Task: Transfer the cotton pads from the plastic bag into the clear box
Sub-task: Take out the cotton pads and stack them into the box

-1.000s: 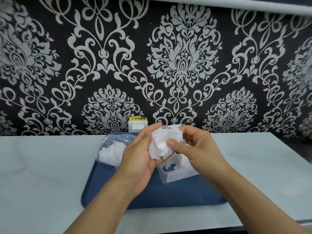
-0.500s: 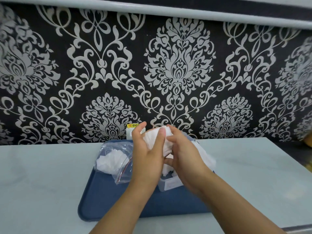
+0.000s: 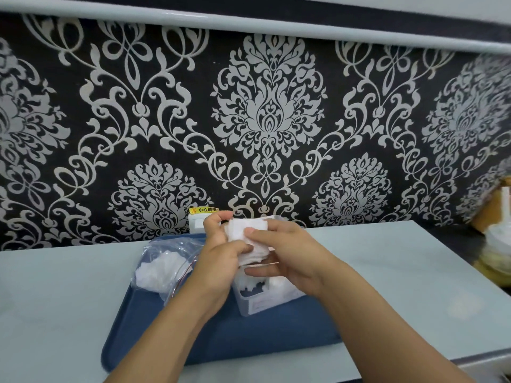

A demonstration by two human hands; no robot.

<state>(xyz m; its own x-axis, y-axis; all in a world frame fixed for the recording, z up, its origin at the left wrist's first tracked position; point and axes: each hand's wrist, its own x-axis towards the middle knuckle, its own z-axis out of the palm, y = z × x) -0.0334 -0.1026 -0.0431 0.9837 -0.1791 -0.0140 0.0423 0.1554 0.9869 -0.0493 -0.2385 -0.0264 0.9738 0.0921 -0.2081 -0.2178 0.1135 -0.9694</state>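
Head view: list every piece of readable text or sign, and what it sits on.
"小心触电", with a small warning symbol: yellow sticker atop the white wall socket behind the blue tray.
Label on the clear box: too blurred to read.
No other text visible.

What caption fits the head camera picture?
Both hands hold cotton pads above the clear box.
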